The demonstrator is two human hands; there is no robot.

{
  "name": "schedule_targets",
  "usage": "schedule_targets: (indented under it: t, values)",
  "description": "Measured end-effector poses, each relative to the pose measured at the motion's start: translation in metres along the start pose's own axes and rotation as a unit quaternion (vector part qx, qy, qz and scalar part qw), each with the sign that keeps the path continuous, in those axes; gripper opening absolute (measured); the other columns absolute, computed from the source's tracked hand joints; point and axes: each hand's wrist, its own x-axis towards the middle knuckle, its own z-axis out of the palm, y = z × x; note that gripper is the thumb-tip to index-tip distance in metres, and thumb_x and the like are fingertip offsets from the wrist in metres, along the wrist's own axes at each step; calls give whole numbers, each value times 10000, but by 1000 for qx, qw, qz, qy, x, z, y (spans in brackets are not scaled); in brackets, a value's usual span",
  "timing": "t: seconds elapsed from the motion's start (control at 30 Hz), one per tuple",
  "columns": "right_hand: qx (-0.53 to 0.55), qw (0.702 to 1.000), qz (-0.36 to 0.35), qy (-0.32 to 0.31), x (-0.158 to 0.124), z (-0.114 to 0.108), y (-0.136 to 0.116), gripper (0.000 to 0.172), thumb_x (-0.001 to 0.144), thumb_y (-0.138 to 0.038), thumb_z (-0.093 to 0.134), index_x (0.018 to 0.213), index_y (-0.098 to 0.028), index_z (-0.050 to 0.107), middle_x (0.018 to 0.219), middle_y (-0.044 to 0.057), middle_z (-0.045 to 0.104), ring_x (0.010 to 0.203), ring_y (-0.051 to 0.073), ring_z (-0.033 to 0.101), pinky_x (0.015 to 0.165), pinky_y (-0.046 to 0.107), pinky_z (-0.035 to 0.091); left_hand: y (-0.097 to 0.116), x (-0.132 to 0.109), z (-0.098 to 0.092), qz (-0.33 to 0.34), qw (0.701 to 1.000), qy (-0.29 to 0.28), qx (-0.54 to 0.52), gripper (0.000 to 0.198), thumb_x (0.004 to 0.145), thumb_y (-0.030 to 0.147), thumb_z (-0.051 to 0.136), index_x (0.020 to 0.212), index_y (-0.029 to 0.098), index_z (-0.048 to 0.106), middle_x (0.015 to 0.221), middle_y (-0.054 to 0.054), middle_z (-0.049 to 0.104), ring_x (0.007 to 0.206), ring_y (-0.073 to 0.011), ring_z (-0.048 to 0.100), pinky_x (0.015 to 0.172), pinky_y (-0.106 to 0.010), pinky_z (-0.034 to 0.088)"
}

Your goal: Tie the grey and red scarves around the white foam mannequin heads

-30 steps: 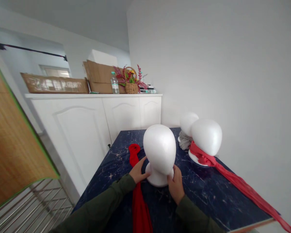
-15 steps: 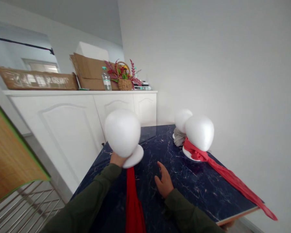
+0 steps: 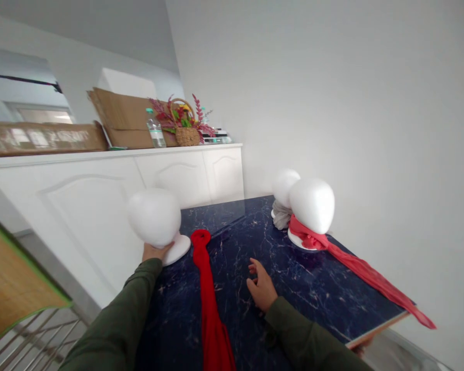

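My left hand grips a white foam mannequin head by its neck, just above the round base, at the left edge of the table. The head's top leans away to the left. Right of it a bright red scarf lies lengthwise on the table, its far end formed into a small loop. My right hand hovers over the table between that scarf and the far heads, fingers apart and slightly bent, holding nothing. A second mannequin head stands at the right with a coral-red scarf round its neck, trailing over the edge.
Behind it stands a third white head with a grey scarf. The dark blue marbled table meets a white cabinet. On the cabinet are cardboard boxes, a bottle and a flower basket. A metal rack stands left.
My left hand has moved the mannequin head leftward, uncovering the red scarf's looped end. My right hand stays in nearly the same place. The view has shifted slightly.
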Motion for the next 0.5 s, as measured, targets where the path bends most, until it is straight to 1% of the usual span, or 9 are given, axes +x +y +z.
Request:
schedule_targets:
  t: [0.13, 0.2, 0.23, 0.3, 0.37, 0.4, 0.43, 0.47, 0.5]
  values:
    - [-8, 1000, -11, 19, 2, 0, -1, 535, 656, -120, 467, 1182, -216, 442, 1077, 74, 539, 941, 180, 536, 758, 320, 470, -6, 5, 3, -46, 999, -16, 8, 756, 536, 397, 701, 1154, 102, 379, 1199, -118, 501, 1086, -321, 488, 856, -390, 468]
    - [-21, 997, -32, 60, 9, -15, 1, 485, 674, -144, 468, 1154, -208, 461, 1103, 81, 521, 964, 186, 522, 803, 337, 452, -10, 2, 3, -56, 997, -30, 46, 842, 510, 410, 714, 1187, 86, 332, 1232, -142, 470, 1109, -330, 470, 888, -389, 445]
    - [-32, 994, -43, 97, 15, -29, 2, 462, 689, -167, 467, 1150, -197, 461, 1116, 90, 509, 978, 192, 512, 823, 349, 441, -13, -2, 2, -63, 995, -34, 70, 903, 494, 429, 717, 1210, 71, 300, 1245, -164, 454, 1119, -341, 459, 902, -398, 432]
    - [-65, 974, -62, 208, 30, -69, 8, 453, 721, -229, 456, 1168, -157, 438, 1147, 120, 478, 1027, 215, 478, 866, 381, 407, -21, -17, -1, -69, 991, -29, 110, 1013, 469, 478, 711, 1250, 44, 234, 1272, -205, 417, 1135, -368, 435, 923, -424, 409]
    - [-120, 931, -61, 338, 47, -119, 15, 511, 737, -294, 441, 1206, -96, 389, 1200, 164, 430, 1124, 249, 403, 934, 417, 335, -28, -40, -5, -46, 991, -10, 122, 1049, 464, 523, 685, 1273, 62, 202, 1305, -203, 382, 1158, -381, 405, 945, -447, 385]
    - [-160, 908, -40, 384, 56, -144, 19, 567, 734, -319, 441, 1229, -56, 354, 1241, 194, 387, 1183, 270, 340, 968, 430, 289, -31, -55, -7, -21, 993, -2, 118, 1047, 462, 535, 673, 1279, 82, 200, 1321, -191, 367, 1175, -379, 385, 961, -452, 369]
    - [-199, 896, -4, 398, 65, -166, 22, 627, 725, -343, 446, 1246, -18, 319, 1273, 222, 347, 1219, 289, 288, 985, 434, 257, -32, -70, -9, 12, 994, 0, 108, 1038, 466, 544, 661, 1284, 102, 200, 1337, -179, 350, 1195, -371, 364, 978, -453, 350]
    - [-229, 891, 28, 391, 72, -184, 25, 687, 703, -373, 475, 1246, 13, 307, 1282, 245, 332, 1231, 306, 268, 990, 431, 246, -32, -86, -10, 49, 994, -3, 96, 1020, 481, 551, 643, 1289, 114, 201, 1348, -171, 335, 1211, -361, 345, 994, -455, 331]
    - [-250, 893, 54, 371, 78, -198, 27, 724, 673, -397, 513, 1227, 33, 330, 1266, 261, 354, 1220, 322, 287, 982, 424, 257, -29, -102, -12, 85, 993, -12, 82, 998, 502, 556, 623, 1295, 116, 204, 1352, -170, 328, 1221, -352, 334, 1005, -458, 315]
